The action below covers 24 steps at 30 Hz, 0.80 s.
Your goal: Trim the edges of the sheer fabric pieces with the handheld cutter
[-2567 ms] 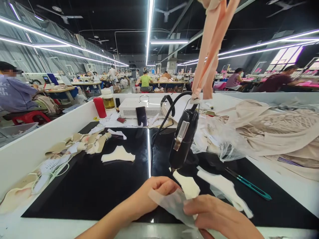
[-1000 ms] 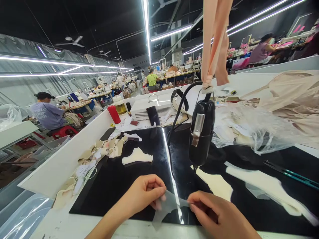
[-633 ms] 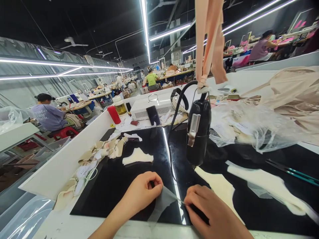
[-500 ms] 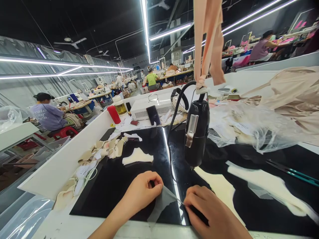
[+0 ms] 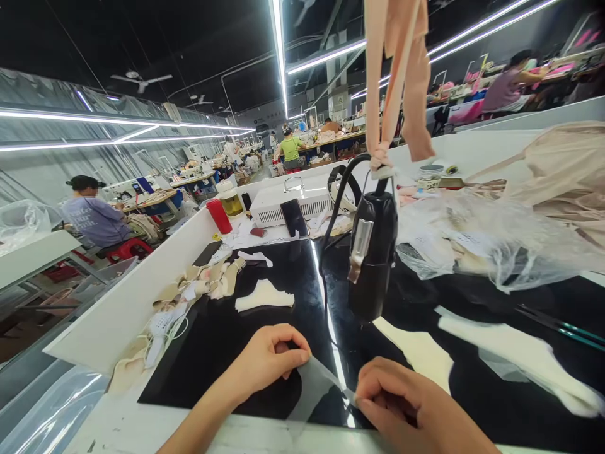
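Between my two hands stretches a thin translucent sheet point(image 5: 312, 388), its upper edge drawn into a slanting line. My left hand point(image 5: 271, 359) pinches one end of that edge, and my right hand point(image 5: 397, 397) pinches the other, lower end. The sheet hangs down toward the front of the glossy black board point(image 5: 203, 353). Just beyond my right hand lies a cream fabric piece point(image 5: 420, 353), partly covered by the hand. A black handheld tool point(image 5: 373, 258) with a metal lever hangs above the board on a peach fabric strip point(image 5: 390, 94).
On the right lie white fabric pieces point(image 5: 505, 343), tweezers point(image 5: 562, 325) and a clear plastic bag point(image 5: 491, 239). Another cream piece point(image 5: 265, 296) is further back. Fabric scraps point(image 5: 165, 325) line the left wall. Behind stand a white box point(image 5: 293, 205) and a phone point(image 5: 293, 217).
My right hand has shifted slightly right, with its fingers turned a little, and more of the sheet's edge shows between the hands. The whole view has moved slightly.
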{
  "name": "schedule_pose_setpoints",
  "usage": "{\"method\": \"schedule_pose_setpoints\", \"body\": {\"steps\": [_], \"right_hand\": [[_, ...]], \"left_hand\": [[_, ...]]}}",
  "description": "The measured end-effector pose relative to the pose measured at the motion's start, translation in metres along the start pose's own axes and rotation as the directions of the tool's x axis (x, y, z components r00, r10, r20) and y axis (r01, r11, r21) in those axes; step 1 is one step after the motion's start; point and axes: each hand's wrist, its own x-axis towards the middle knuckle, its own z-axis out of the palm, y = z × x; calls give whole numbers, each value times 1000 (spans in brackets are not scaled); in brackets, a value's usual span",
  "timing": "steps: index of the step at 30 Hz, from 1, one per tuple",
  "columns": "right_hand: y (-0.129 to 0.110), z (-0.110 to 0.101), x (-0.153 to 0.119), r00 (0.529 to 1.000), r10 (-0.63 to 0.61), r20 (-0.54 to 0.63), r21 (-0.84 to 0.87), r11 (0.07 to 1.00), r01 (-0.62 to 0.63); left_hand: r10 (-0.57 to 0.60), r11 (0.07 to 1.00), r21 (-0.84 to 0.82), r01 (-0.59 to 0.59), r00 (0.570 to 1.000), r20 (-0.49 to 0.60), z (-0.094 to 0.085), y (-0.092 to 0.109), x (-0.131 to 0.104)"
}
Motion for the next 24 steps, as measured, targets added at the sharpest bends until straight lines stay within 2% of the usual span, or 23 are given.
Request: {"method": "schedule_pose_setpoints", "body": {"steps": [2, 4, 8, 12, 14, 18, 21, 24], "right_hand": [[-6, -4, 0, 997, 65, 51, 91, 993, -69], [-9, -8, 1, 992, 78, 96, 162, 982, -93], [-8, -11, 1, 986, 0, 167, 285, 957, -48], [-7, -8, 2, 999, 16, 37, 330, 944, -27], [-9, -3, 1, 1000, -14, -13, 319, 948, 18], [-12, 9, 2, 988, -144, 47, 261, 957, 127], [-4, 13, 4, 988, -152, 17, 64, 987, 150], [8, 16, 8, 977, -209, -42, -147, 969, 201]], "left_hand": [[-13, 998, -54, 14, 999, 34, -1, 0, -1], [-16, 994, -104, 24, 997, 69, -1, 2, -2], [43, 978, -208, -12, 988, 146, 2, 13, -12], [197, 946, -305, -114, 946, 258, 5, 30, -27], [263, 933, -320, -166, 921, 289, 5, 35, -30], [282, 945, -247, -216, 920, 273, 5, 32, -25], [273, 962, -96, -257, 936, 224, 4, 23, -16], [282, 956, 26, -292, 941, 184, 3, 15, -10]]}}
